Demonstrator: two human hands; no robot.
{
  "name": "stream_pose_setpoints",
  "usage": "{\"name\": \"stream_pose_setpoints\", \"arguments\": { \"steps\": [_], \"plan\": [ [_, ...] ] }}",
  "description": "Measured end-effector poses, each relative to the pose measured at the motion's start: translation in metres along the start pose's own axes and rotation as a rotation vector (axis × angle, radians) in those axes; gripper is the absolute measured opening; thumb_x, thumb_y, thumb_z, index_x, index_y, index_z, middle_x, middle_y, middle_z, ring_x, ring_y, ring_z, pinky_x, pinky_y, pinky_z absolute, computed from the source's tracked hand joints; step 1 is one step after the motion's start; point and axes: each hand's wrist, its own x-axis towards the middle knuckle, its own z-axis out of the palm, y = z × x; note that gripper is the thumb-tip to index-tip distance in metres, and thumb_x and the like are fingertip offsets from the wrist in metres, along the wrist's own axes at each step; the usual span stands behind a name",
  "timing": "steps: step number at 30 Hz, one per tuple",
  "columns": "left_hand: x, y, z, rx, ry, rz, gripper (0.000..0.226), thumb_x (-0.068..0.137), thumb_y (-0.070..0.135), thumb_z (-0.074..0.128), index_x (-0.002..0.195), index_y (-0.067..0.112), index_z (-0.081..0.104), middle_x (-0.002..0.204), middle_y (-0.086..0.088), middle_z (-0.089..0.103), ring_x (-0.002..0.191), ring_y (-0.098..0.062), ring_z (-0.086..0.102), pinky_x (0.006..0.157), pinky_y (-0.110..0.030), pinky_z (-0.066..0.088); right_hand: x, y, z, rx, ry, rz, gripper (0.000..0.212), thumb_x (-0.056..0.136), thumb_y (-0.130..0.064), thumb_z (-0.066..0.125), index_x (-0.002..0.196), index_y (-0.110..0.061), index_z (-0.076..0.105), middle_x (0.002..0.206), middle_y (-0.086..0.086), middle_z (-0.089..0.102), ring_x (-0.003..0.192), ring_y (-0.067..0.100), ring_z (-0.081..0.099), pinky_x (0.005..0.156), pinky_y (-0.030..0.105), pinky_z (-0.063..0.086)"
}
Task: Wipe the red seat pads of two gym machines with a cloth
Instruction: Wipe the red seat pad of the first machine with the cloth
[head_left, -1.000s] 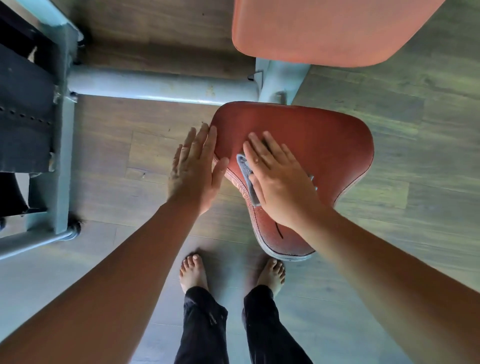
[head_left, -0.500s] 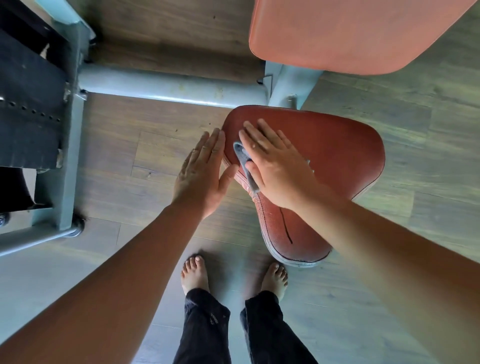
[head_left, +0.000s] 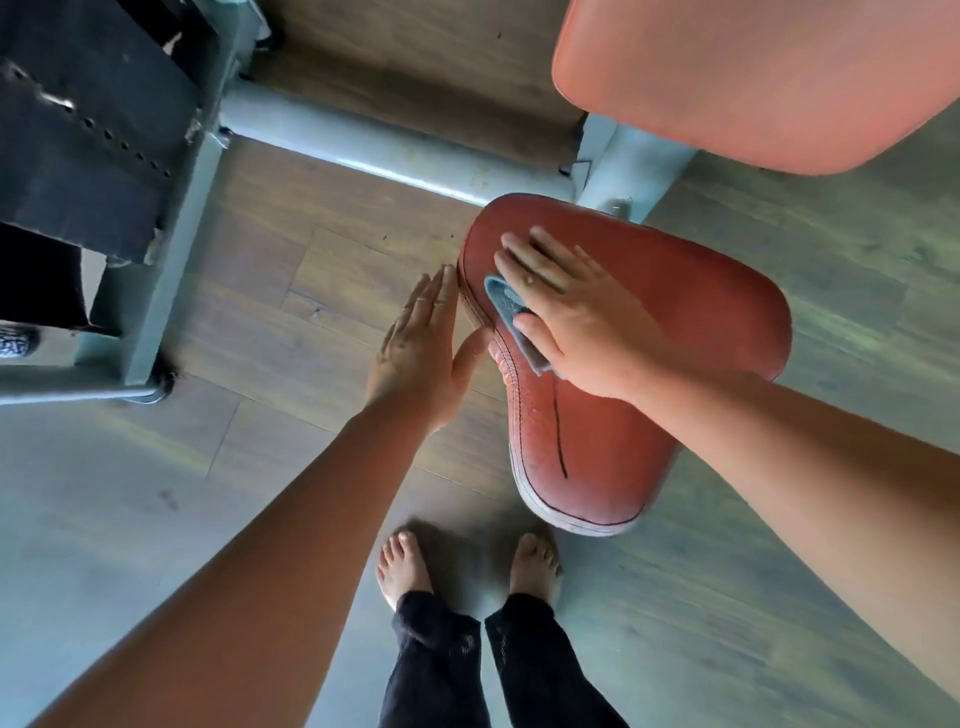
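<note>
Wood-look plank floor (head_left: 311, 291), a grey metal machine frame (head_left: 363, 150) running across it, black weight stack (head_left: 78, 130) top left (pin holes showing), bare feet (head_left: 402, 566), black trousers (head_left: 436, 665).

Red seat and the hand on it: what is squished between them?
A blue-grey cloth lies between the flat right hand and the red seat pad, peeking out by the thumb, in the head view.

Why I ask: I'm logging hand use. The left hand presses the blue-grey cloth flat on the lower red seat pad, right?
No: the right hand presses the blue-grey cloth flat on the lower red seat pad, as the head view shows. The left hand is open beside the pad's edge, holding nothing.
</note>
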Motion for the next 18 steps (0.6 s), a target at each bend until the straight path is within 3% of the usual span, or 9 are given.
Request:
{"name": "stream_pose_setpoints", "arguments": {
  "steps": [3,6,13,18],
  "plan": [
    [-0.006,0.001,0.003,-0.001,0.003,-0.011,0.082,0.101,0.061,0.035,0.164,0.016,0.007,0.171,-0.003,0.015,0.158,-0.018,0.009,0.123,-0.038,0.019,0.062,0.018,-0.002,0.018,0.051,0.136,0.057,0.107,-0.032,0.034,0.159,-0.010,0.027,0.168,0.010,0.025,0.156,0.034,0.018,0.124,0.053,0.023],
    [-0.009,0.001,0.005,-0.005,0.020,-0.009,0.083,0.101,0.061,0.035,0.164,0.016,0.007,0.171,-0.004,0.015,0.158,-0.017,0.009,0.124,-0.038,0.018,0.098,0.004,-0.006,-0.002,0.031,0.208,0.056,0.105,-0.032,0.032,0.157,-0.011,0.032,0.166,0.011,0.028,0.155,0.036,0.021,0.123,0.054,0.023],
    [-0.024,0.000,0.009,0.023,-0.017,0.049,0.090,0.098,0.069,0.034,0.164,0.017,0.000,0.172,0.000,0.008,0.158,-0.016,0.005,0.124,-0.035,0.013,-0.002,-0.014,0.002,-0.028,-0.041,-0.110,0.061,0.105,-0.039,0.036,0.161,-0.019,0.023,0.171,-0.001,0.018,0.158,0.024,0.010,0.126,0.043,0.013],
    [-0.036,0.002,0.010,0.054,-0.040,0.059,0.089,0.100,0.067,0.035,0.163,0.022,-0.007,0.172,0.007,-0.004,0.157,-0.011,-0.004,0.121,-0.030,0.001,0.054,-0.002,-0.006,0.014,-0.002,0.130,0.058,0.107,-0.032,0.035,0.162,-0.018,0.022,0.171,0.002,0.015,0.159,0.028,0.009,0.126,0.052,0.018]
  ]
}}
